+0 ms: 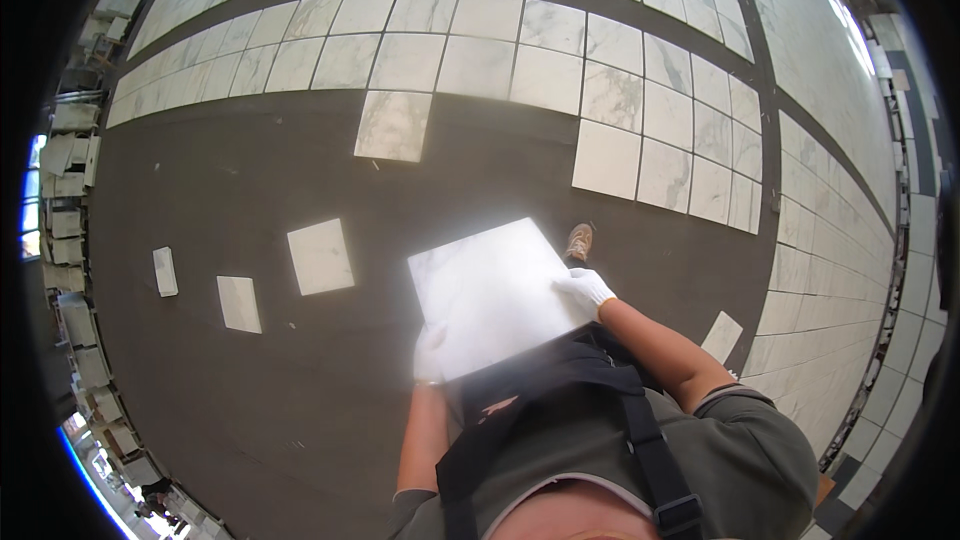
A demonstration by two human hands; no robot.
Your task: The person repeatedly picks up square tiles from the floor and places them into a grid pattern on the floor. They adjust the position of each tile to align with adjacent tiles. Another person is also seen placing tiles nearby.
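A large white square marble tile (497,295) is held tilted in front of my body, its face bright with glare. My left hand (430,352), in a white glove, grips its left edge near the lower corner. On the opposite side my right hand (586,290), gloved the same way, clasps the right edge with the thumb on the face. The fingers of both hands are partly hidden beneath the tile. One of my shoes (579,242) shows on the dark floor just beyond the tile's right edge.
Rows of grey-veined marble tiles (475,62) lie ahead, with one single tile (394,126) jutting toward me. Loose tiles (322,256) and smaller pieces (239,304) lie on the dark floor (250,410) to the left. Another piece (722,337) is at right. Tile stacks (66,240) line the left side.
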